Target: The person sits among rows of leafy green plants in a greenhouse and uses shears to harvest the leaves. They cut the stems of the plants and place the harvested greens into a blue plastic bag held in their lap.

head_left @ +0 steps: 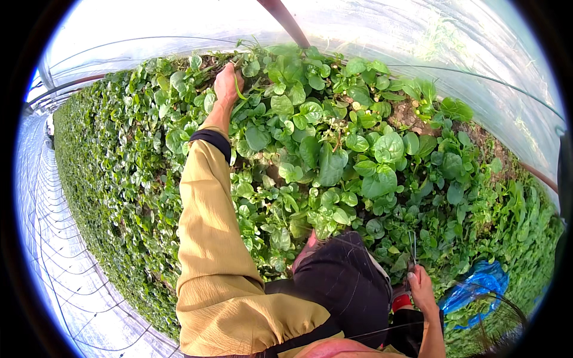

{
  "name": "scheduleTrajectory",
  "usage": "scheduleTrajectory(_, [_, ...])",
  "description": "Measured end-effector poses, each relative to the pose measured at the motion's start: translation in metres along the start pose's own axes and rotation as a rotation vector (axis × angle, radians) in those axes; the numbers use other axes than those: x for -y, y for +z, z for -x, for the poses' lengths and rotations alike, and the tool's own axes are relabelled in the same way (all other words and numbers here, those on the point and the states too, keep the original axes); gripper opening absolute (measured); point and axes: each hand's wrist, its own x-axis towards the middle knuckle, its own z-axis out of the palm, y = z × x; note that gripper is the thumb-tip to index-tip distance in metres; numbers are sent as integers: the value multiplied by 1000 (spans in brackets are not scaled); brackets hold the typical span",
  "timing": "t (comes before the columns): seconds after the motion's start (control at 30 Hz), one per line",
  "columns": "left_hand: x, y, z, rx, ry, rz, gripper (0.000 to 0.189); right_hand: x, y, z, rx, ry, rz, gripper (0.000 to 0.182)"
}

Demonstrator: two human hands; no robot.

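Observation:
My left hand (229,84) reaches far out into a bed of leafy green plants (331,165), near its edge by the plastic sheet. The fingers are closed, and a narrow green blade (238,88) sticks out beside the wrist; the fingertips are hidden from view. Low at the right, beside my knee, my right hand (421,288) grips a pair of scissors (413,250). Their slim metal blades point away from me over the foliage, slightly apart. The plants have broad, rounded, glossy leaves.
Clear plastic sheeting (425,36) curves along the bed's far side, with a rusty metal pipe (286,22) against it. A blue plastic bag (476,286) lies on the plants at right. Bare soil (409,117) shows in patches. Netted sheeting (67,268) borders the left.

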Motion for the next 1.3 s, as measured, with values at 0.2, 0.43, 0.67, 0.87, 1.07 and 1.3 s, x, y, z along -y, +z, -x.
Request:
scheduleTrajectory(0.2, [18, -33, 21, -263, -300, 586, 24, -1, -1, -1, 9, 30, -28, 25])
scheduleTrajectory(0.43, [-56, -64, 16, -8, 110, -79, 54, -5, 2, -2, 52, 31, -5, 35])
scheduleTrajectory(0.67, [-83, 5, -56, 371, -19, -138, 46, -13, 2, 5, 10, 1, 104, 39])
scheduleTrajectory(0.87, [-55, 20, -38, 246, 200, -215, 32, -8, -2, 4, 57, 38, 112, 42])
scheduleTrajectory(1.07, [-40, 30, -4, 86, 122, 297, 35, -6, -13, 9, 48, 68, 130, 44])
scheduleTrajectory(1.3, [-17, 40, -48, 152, 661, 31, 21, -5, -11, 8, 77, 104, 96, 45])
